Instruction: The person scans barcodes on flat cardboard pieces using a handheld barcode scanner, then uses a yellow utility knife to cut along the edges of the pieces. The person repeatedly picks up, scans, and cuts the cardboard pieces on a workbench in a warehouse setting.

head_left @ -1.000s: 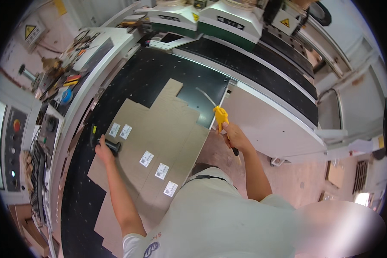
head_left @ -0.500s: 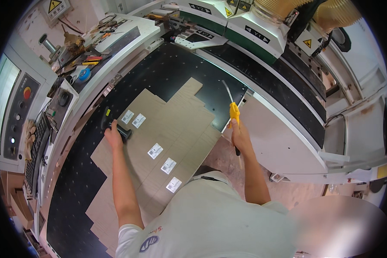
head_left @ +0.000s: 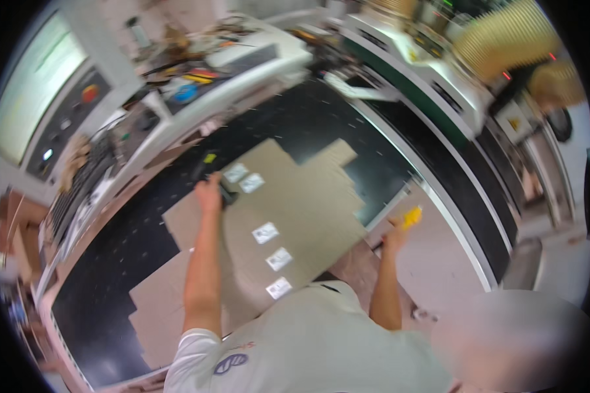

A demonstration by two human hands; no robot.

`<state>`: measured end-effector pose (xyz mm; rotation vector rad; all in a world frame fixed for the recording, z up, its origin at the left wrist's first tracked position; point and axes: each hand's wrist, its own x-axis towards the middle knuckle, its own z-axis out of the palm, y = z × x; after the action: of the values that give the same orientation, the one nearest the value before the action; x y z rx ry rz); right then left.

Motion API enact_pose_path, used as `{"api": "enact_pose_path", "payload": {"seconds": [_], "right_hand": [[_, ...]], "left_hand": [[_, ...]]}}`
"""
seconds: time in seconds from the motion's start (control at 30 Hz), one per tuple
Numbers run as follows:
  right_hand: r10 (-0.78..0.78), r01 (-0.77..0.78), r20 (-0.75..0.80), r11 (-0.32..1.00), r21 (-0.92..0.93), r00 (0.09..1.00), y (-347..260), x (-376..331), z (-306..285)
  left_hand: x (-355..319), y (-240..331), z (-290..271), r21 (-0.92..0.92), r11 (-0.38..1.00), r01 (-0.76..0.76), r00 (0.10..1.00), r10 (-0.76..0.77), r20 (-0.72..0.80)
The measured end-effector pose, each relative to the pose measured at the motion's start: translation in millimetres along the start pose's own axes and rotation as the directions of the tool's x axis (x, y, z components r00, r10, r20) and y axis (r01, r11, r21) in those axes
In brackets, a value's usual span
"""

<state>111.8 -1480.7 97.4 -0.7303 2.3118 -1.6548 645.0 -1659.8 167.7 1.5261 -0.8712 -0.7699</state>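
A dark barcode scanner (head_left: 228, 194) sits in my left hand (head_left: 208, 190), whose fingers wrap around it above the far left part of the brownish boards (head_left: 308, 216). Several white labels (head_left: 278, 259) are stuck on these boards, which lie flat on a black machine bed (head_left: 242, 124). My right hand (head_left: 392, 234) grips a yellow air blow gun (head_left: 411, 217) off the boards' right edge, over a pale panel. Motion blurs the gun, and its thin metal nozzle cannot be made out now.
A cream-coloured machine head (head_left: 432, 72) with ribbed hoses (head_left: 505, 42) stands at the back right. Along the left are a control panel (head_left: 69, 114), a keyboard (head_left: 85, 187) and a side bench (head_left: 269, 65) with scattered tools. Cardboard (head_left: 23, 226) stands at the lower left.
The view has turned, so the boards and bench appear farther right. My right hand has come lower and nearer, with the blow gun tilted to the right. The left hand still holds the scanner.
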Motion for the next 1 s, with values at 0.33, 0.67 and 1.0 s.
{"api": "enact_pose_path", "payload": {"seconds": [0.33, 0.67, 1.0], "right_hand": [[0.110, -0.271, 0.629, 0.948, 0.165, 0.770, -160, 6, -66], [-0.075, 0.274, 0.903, 0.939, 0.206, -0.423, -265, -97, -44], [-0.072, 0.455, 0.983, 0.890, -0.012, 0.168, -240, -64, -42]], "left_hand": [[-14, 14, 5, 0.134, 0.991, 0.020, 0.999, -0.016, -0.030], [-10, 10, 5, 0.172, 0.985, 0.033, 0.999, -0.035, 0.006], [-5, 8, 3, 0.052, 0.998, 0.032, 0.999, -0.033, 0.023]]}}
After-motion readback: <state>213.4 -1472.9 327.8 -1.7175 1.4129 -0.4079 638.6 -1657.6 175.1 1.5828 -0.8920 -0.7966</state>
